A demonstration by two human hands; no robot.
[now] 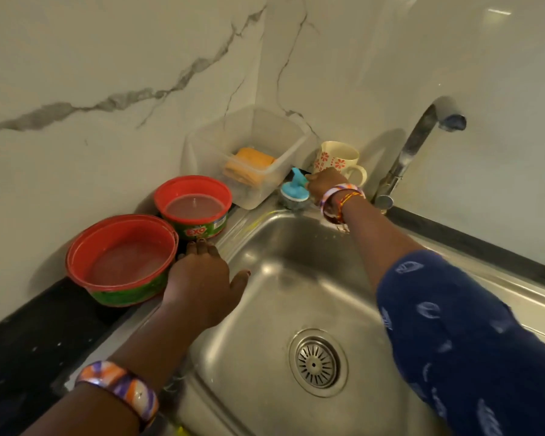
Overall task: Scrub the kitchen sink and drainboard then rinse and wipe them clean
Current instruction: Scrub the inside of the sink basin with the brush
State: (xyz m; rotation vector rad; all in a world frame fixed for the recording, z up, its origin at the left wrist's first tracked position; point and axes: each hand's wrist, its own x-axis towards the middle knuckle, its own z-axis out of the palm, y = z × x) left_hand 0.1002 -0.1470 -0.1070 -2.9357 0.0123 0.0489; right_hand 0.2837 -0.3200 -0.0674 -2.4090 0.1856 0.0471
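A: Head view, quick. White marble-look wall (107,58), black stone tabletop (29,341), stainless steel sink (296,278) with round slotted drain (317,362), bent chrome tap (416,143) at the back right.

B: Hands?

A: Left hand (202,278) open, flat on the sink's left rim. Right hand (326,180) closed around the blue plastic handle of a steel-wool scrubber (293,193) at the sink's back rim. The scrubber sits just in front of a clear plastic tub (249,184) holding an orange sponge (249,165).

B: Clutter?

A: Two red round soap tubs (120,259) (192,206) on the left edge, and a cream floral mug (339,160) right behind the right hand.

B: Risks?

A: Likely at the pick-up stage, no suds visible. Lifting the scrubber carelessly could clip the mug or drag the tub. The left hand could nudge the nearer tub, spilling its liquid.
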